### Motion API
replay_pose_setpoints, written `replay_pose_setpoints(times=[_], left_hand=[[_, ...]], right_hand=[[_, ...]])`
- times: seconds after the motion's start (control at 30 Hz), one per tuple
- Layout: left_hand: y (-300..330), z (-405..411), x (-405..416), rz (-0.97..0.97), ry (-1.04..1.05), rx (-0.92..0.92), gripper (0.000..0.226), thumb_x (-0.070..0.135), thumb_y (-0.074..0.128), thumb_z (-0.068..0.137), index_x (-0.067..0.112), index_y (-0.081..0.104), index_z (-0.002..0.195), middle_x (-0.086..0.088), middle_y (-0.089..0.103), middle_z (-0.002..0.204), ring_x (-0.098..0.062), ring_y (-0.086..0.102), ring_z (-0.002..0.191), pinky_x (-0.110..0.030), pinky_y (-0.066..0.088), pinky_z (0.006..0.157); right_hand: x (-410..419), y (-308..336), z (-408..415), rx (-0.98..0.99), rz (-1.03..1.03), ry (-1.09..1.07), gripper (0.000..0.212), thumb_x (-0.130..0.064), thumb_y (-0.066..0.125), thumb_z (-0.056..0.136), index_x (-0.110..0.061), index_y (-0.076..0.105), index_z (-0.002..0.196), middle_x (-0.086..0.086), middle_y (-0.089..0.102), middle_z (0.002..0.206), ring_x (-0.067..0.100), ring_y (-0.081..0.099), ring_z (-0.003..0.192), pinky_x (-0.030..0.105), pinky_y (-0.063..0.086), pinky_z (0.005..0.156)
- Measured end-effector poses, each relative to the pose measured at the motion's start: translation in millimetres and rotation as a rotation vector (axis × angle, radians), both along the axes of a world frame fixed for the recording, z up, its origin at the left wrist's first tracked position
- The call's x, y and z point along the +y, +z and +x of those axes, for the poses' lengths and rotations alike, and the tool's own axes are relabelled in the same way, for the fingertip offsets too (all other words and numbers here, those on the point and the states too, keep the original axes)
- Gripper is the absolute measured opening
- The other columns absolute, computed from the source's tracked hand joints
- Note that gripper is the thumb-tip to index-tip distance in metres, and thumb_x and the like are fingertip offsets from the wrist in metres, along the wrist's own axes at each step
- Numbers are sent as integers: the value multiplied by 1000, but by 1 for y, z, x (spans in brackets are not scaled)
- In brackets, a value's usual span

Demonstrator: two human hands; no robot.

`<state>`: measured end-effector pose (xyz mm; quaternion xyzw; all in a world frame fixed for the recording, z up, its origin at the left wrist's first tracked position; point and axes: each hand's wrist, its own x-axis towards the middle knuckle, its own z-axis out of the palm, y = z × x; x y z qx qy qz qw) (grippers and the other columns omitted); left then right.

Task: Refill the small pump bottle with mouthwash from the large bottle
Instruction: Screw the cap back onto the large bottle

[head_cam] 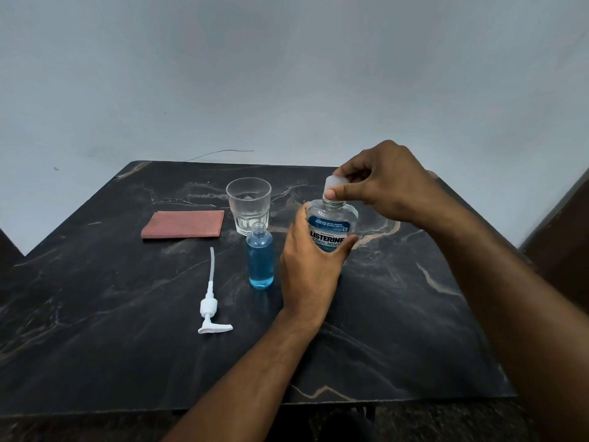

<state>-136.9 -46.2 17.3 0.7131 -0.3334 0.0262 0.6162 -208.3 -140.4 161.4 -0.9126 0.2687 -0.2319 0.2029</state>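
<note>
The large clear mouthwash bottle [331,223] with a blue label stands upright at the table's centre right. My left hand [310,263] wraps around its lower body. My right hand [379,183] pinches the bottle's pale cap [334,181] from above, right at the neck. The small bottle [260,258] stands just left of my left hand, its neck uncovered, filled with blue liquid almost to the shoulder. Its white pump head [210,306] with the long dip tube lies flat on the table further left.
An empty clear glass tumbler [249,204] stands right behind the small bottle. A folded reddish cloth [183,224] lies at the back left. The dark marble table [95,330] meets a pale wall at the back.
</note>
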Motion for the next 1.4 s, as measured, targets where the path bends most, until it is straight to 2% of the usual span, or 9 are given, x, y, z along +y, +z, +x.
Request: replay_pose_setpoints(times=[0.23, 0.4, 0.53, 0.73, 0.9, 1.03, 1.13, 1.23, 1.4], left_hand=[[0, 0, 0, 1, 11, 9, 94, 58, 87, 69, 25, 45, 146, 7, 64, 134, -9, 61, 122, -29, 56, 99], [4, 1, 0, 16, -19, 2, 91, 60, 86, 68, 27, 48, 144, 7, 66, 129, -9, 63, 118, -31, 57, 96], [4, 0, 0, 28, 2, -25, 91, 59, 85, 70, 25, 47, 145, 6, 65, 131, -9, 62, 118, -20, 51, 93], [4, -3, -3, 66, 53, -59, 89, 55, 86, 71, 23, 46, 143, 2, 66, 128, -15, 64, 113, -16, 43, 86], [7, -3, -2, 75, 38, -34, 85, 53, 87, 72, 26, 46, 141, 5, 66, 124, -4, 58, 104, -3, 34, 76], [7, -2, 2, 74, 2, -27, 93, 56, 84, 74, 22, 42, 149, 2, 63, 135, -11, 60, 122, -16, 48, 93], [9, -4, 7, 83, -38, -5, 100, 56, 81, 74, 21, 36, 156, -1, 59, 144, -15, 56, 133, -32, 52, 106], [11, -7, 12, 91, -54, 30, 104, 49, 80, 78, 21, 26, 162, -2, 59, 146, -15, 54, 136, -34, 51, 109], [10, -10, 22, 123, -77, 71, 101, 35, 81, 84, 19, 19, 163, 0, 67, 137, -11, 61, 128, -30, 53, 106]], right_hand=[[12, -7, 4, -65, -68, -109, 43, -48, 83, 69, -13, 79, 94, 0, 75, 84, 7, 67, 74, 22, 51, 64], [15, -6, 7, 30, -102, -131, 36, -50, 79, 74, -14, 76, 79, -9, 58, 60, 1, 52, 56, 19, 32, 49], [13, -3, 8, 46, -105, -113, 37, -48, 79, 75, -14, 78, 88, -3, 69, 75, 2, 56, 62, 19, 34, 50], [8, -1, 3, 71, -94, -4, 27, -42, 74, 85, -17, 79, 94, -20, 59, 66, -4, 55, 60, 11, 32, 50], [9, -1, 4, 52, -101, 1, 28, -41, 74, 85, -17, 79, 98, -21, 59, 66, -5, 55, 60, 7, 33, 48], [12, -2, 1, 36, -119, -40, 33, -45, 79, 78, -19, 79, 98, -18, 63, 70, -8, 56, 63, 4, 35, 48], [16, 1, 0, 59, -160, -74, 45, -53, 81, 70, -16, 79, 95, -3, 73, 83, 3, 62, 72, 18, 45, 56], [21, 3, 0, 57, -232, -103, 56, -54, 81, 70, -10, 74, 103, 7, 72, 100, 21, 64, 87, 31, 50, 65], [23, 1, -5, 84, -181, -68, 65, -49, 81, 74, -21, 61, 129, -2, 62, 116, 13, 55, 95, 19, 35, 67]])
